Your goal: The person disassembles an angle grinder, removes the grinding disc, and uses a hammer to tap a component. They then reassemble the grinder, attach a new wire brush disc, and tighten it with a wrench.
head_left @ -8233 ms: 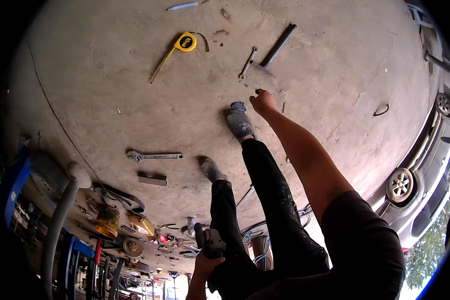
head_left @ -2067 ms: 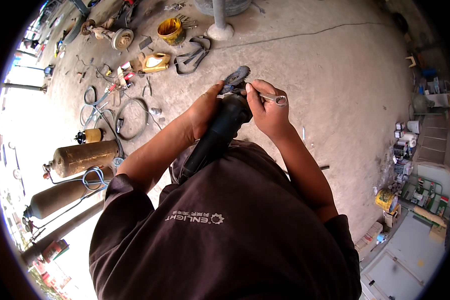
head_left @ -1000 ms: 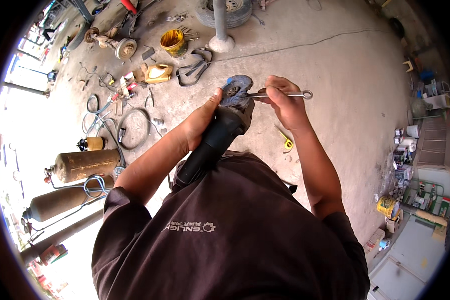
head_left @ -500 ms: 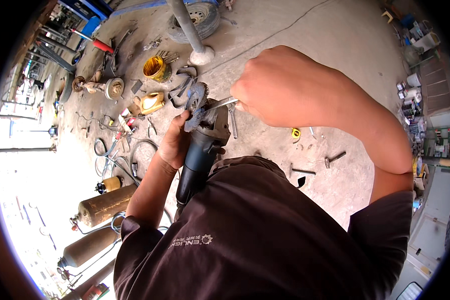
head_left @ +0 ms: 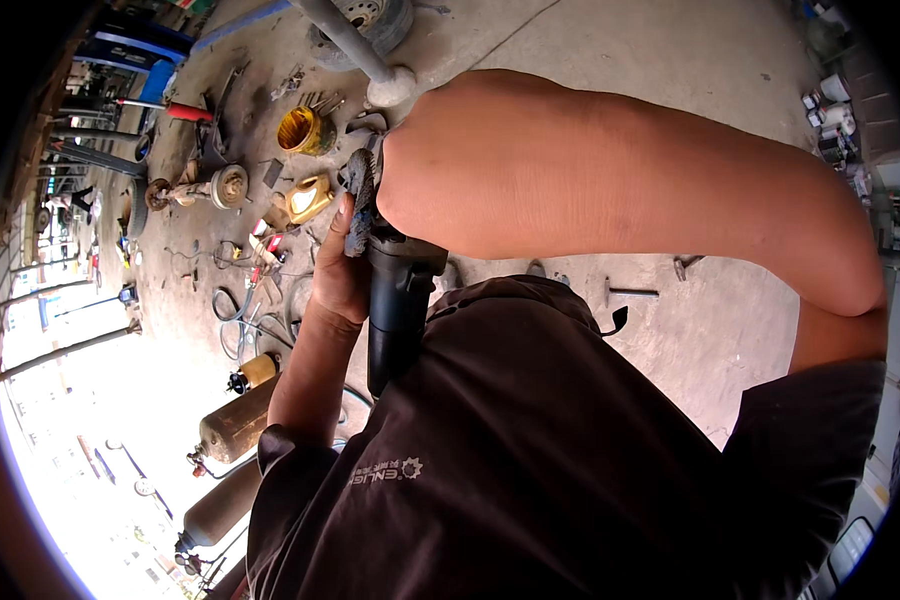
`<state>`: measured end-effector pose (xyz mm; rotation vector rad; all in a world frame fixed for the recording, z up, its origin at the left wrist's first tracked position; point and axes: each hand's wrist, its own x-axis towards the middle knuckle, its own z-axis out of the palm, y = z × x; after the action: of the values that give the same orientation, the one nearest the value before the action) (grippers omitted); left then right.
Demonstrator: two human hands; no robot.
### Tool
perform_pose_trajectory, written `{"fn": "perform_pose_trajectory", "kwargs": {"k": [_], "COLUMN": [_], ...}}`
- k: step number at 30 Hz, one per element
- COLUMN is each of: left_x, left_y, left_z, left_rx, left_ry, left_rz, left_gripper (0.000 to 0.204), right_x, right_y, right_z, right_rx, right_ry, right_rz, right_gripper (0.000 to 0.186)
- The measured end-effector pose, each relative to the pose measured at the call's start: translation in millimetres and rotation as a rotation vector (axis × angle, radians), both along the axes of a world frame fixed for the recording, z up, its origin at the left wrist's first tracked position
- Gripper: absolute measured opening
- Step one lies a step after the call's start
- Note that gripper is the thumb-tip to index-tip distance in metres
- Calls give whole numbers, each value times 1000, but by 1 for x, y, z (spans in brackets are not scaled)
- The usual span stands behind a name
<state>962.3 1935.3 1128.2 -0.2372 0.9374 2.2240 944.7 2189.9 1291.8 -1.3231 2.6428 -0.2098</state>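
Observation:
A dark angle grinder (head_left: 400,310) stands upright against the front of my shirt, its head pointing away from me. Fitted to that head is a twisted-wire brush wheel (head_left: 360,205). My left hand (head_left: 338,275) is closed around the wheel and head from the left, thumb on the wire. Across the top comes my right hand (head_left: 440,165), a fist beside the wheel at the grinder's head. The metal wrench it gripped in the earlier frame is now hidden behind the fist and forearm.
On the concrete floor beyond are a yellow bucket (head_left: 305,130), a yellow jug (head_left: 308,200), a grey post (head_left: 355,45) and a tyre (head_left: 395,35). Hoses (head_left: 232,305) and gas cylinders (head_left: 235,425) lie at the left. A T-shaped metal tool (head_left: 632,292) lies to the right.
My right fist has moved left and nearer the wheel, covering the wrench. The grinder has turned more upright, its wheel now seen nearly edge-on. The whole view has shifted a little.

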Motion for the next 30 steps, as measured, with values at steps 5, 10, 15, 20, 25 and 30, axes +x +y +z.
{"fn": "perform_pose_trajectory", "kwargs": {"k": [5, 10, 15, 20, 25, 30], "left_x": [-10, -14, -8, 15, 49, 77], "left_y": [7, 17, 23, 13, 11, -9], "left_z": [3, 10, 22, 40, 33, 46], "left_rx": [48, -119, -166, -370, -484, -587], "left_ry": [-64, 38, 206, 482, 870, 879], "left_rz": [-68, -94, -136, 0, 166, 276], "left_gripper": [65, 69, 75, 87, 88, 77], "right_x": [-13, -44, -18, 9, 65, 112], "right_y": [15, 47, 51, 44, 49, 26], "right_z": [-10, -16, -16, 5, -24, -51], "right_rx": [-36, -177, -194, -187, -386, -580], "right_ry": [39, -91, -262, -666, -622, -108], "right_rz": [-8, 30, -89, -157, -28, 177], "right_gripper": [7, 14, 18, 8, 35, 33]}}
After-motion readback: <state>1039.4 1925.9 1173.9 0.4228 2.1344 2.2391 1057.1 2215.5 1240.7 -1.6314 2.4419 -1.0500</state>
